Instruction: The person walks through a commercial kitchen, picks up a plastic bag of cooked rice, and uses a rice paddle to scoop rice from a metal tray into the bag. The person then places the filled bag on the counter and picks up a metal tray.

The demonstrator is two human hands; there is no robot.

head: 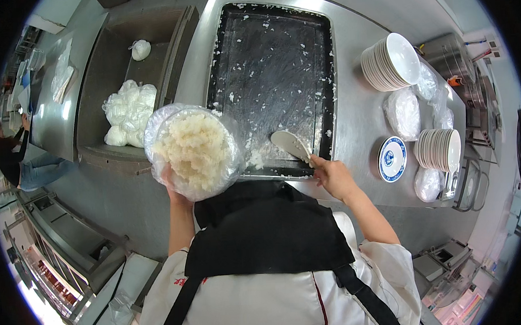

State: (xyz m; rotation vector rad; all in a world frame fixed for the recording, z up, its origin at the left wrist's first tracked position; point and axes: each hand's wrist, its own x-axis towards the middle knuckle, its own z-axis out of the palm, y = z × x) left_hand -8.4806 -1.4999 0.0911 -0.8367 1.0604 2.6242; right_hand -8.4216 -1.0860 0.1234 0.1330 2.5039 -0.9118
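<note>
My left hand (174, 188) holds up a bowl lined with clear plastic (154, 123) and heaped with cooked rice (194, 148); the plastic and rice hide most of the bowl. In my right hand (333, 176) is the handle of a pale rice paddle (290, 143), its blade over the near right part of a black rectangular baking tray (273, 66). Scattered grains and small clumps of rice stick to the tray's bottom and rim.
On the left, a deep grey bin (96, 91) holds several plastic-wrapped white bundles (131, 109). Right on the steel table (355, 128) stand stacked white bowls (391, 61), stacked plates (438, 150), a blue-patterned dish (392, 159) and plastic-wrapped bundles (402, 115). A person (11, 151) is at far left.
</note>
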